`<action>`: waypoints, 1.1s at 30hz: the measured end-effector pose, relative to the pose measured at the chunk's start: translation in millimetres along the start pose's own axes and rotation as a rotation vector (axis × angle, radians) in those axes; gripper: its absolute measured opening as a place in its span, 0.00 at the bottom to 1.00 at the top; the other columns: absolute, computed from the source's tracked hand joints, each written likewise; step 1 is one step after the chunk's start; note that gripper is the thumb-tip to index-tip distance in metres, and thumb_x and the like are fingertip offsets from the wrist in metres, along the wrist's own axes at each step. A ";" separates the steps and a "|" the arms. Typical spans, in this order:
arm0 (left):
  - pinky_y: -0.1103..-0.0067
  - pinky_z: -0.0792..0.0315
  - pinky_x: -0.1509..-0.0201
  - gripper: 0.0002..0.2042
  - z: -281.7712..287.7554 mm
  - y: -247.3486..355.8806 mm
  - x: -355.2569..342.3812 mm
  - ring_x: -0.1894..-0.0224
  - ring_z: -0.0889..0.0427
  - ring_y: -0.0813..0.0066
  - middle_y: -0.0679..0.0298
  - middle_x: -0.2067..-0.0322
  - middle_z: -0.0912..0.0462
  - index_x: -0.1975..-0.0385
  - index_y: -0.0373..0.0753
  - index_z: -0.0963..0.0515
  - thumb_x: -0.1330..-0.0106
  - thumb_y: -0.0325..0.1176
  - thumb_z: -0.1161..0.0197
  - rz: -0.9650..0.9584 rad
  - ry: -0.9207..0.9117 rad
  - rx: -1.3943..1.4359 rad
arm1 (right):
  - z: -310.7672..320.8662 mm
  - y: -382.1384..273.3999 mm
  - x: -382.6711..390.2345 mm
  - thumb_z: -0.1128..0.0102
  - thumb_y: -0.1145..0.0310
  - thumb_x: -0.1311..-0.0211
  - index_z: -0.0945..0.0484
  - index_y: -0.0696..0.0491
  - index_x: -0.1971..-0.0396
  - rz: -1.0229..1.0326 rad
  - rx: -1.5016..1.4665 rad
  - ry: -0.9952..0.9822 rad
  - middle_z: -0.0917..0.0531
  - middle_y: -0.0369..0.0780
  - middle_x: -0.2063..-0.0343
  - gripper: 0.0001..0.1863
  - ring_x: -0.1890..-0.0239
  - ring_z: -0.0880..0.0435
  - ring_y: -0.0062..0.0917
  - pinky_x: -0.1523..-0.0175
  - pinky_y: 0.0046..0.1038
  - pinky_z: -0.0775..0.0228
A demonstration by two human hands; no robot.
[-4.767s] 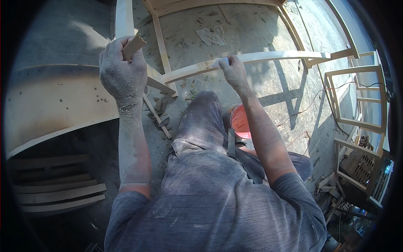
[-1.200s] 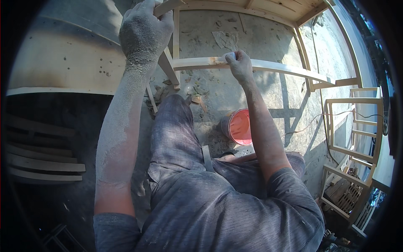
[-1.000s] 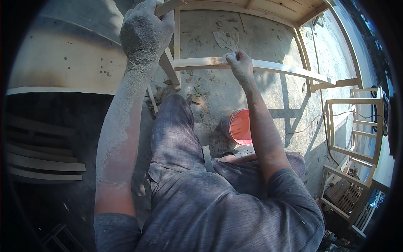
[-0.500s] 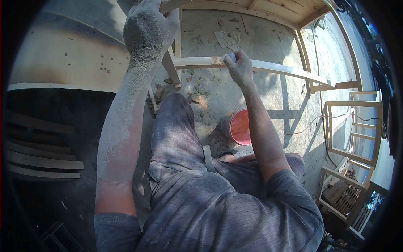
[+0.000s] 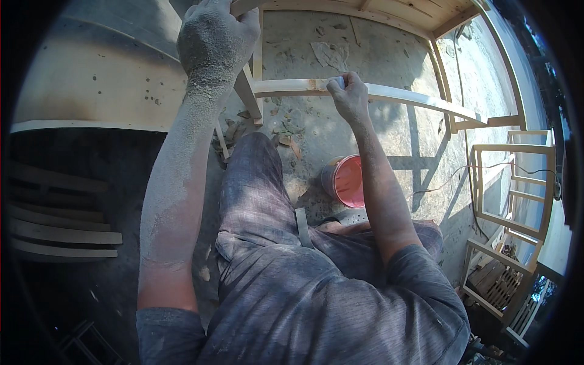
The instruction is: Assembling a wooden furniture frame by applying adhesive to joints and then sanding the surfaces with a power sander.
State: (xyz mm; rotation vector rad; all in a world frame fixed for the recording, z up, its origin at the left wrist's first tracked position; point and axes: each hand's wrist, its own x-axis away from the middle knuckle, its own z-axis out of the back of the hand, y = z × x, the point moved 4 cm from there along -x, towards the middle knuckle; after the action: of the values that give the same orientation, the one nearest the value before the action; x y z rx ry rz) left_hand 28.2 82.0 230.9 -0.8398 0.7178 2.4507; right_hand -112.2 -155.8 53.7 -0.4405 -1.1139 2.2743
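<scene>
My left hand (image 5: pixel 216 42), coated in pale dust, is closed on a short wooden strip (image 5: pixel 243 7) beside an upright member of the wooden frame (image 5: pixel 246 97) at the top of the view. My right hand (image 5: pixel 350 97) pinches a small pale blue-white piece (image 5: pixel 337 81) against the curved wooden rail (image 5: pixel 289 87) that runs across the middle; what it is, I cannot make out. A brownish patch marks the rail just left of that hand. The tips of my left fingers are partly cut off or hidden.
A pink bucket (image 5: pixel 348 181) stands below the rail. A spotted plywood panel (image 5: pixel 91 91) is at left above curved slats (image 5: pixel 64 231). A large frame (image 5: pixel 456 18) arches at the back; chair-like frames (image 5: pixel 508 216) stand at right with a thin cord. Leaves litter the concrete floor (image 5: pixel 304 48).
Since the oldest frame, the view has shifted and my left hand is higher and farther forward with the strip. Over the last second both hands have moved only slightly, still gripping.
</scene>
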 end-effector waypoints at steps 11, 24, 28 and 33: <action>0.65 0.21 0.53 0.11 -0.3 -1.0 0.7 0.58 0.14 0.62 0.63 0.66 0.13 0.63 0.45 0.17 0.34 0.45 0.35 0.016 -0.005 0.002 | -0.9 10.0 -1.8 0.34 0.60 0.44 0.19 0.63 0.66 0.031 -0.052 0.041 0.13 0.50 0.71 0.19 0.66 0.12 0.33 0.55 0.32 0.21; 0.65 0.21 0.54 0.11 0.7 -0.5 0.0 0.58 0.14 0.62 0.64 0.67 0.13 0.64 0.45 0.17 0.34 0.45 0.35 0.006 0.000 -0.005 | 2.2 16.2 -4.1 0.35 0.58 0.43 0.18 0.63 0.63 0.012 -0.030 0.085 0.12 0.49 0.70 0.20 0.65 0.12 0.32 0.53 0.31 0.22; 0.65 0.21 0.54 0.10 1.3 -1.1 -0.3 0.59 0.14 0.62 0.64 0.67 0.13 0.64 0.45 0.17 0.33 0.45 0.35 -0.006 0.004 0.005 | 1.2 12.4 -3.8 0.34 0.60 0.40 0.18 0.61 0.60 -0.052 -0.024 0.052 0.12 0.44 0.66 0.18 0.64 0.14 0.27 0.52 0.29 0.23; 0.65 0.21 0.54 0.11 -1.0 0.7 0.2 0.58 0.14 0.62 0.64 0.66 0.13 0.64 0.45 0.17 0.34 0.45 0.35 -0.014 0.011 0.006 | 1.0 17.3 -5.7 0.34 0.58 0.42 0.19 0.62 0.62 -0.043 -0.032 0.060 0.12 0.49 0.68 0.20 0.63 0.12 0.31 0.52 0.30 0.22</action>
State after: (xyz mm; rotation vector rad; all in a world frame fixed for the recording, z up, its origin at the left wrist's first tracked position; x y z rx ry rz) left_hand 28.2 80.9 230.4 -0.8536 0.7213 2.4324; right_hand -114.2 -168.5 40.8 -0.4900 -1.1201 2.1948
